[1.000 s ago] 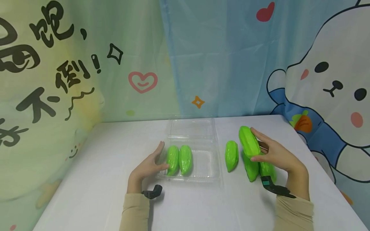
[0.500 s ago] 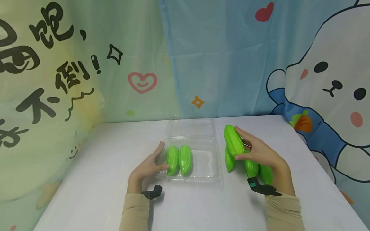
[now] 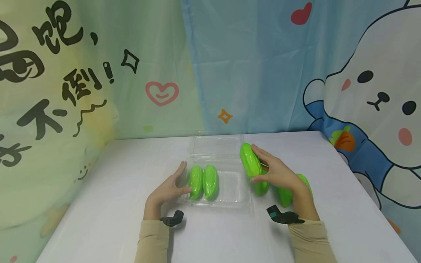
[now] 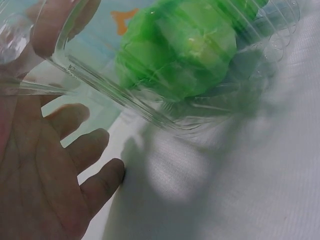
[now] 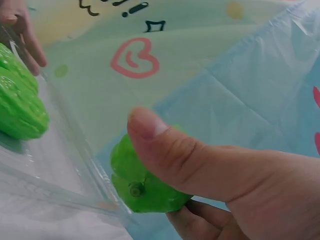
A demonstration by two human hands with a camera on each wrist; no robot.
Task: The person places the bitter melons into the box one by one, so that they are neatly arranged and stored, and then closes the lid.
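Observation:
A clear plastic clamshell box [image 3: 232, 188] stands with its lid [image 3: 217, 147] folded back. Two green, bumpy bitter melons [image 3: 196, 182] lie side by side in its left half. My left hand [image 3: 169, 188] rests at the box's left edge, thumb over the rim beside the nearer melon; in the left wrist view its other fingers are spread and relaxed. My right hand [image 3: 277, 174] grips another bitter melon [image 3: 250, 160] between thumb and fingers, raised at the box's right edge. In the right wrist view, the held melon's stem end [image 5: 136, 189] shows under the thumb.
On the white table [image 3: 210, 237], right of the box, lie more bitter melons: one [image 3: 262, 188] under the held one, one [image 3: 284, 197] partly behind the right wrist, and one [image 3: 306, 179] further right. A printed curtain [image 3: 250, 73] hangs behind the table.
My right hand has carried the held bitter melon leftward, from above the loose melons to the box's right edge. My left hand and the two melons in the box have stayed put.

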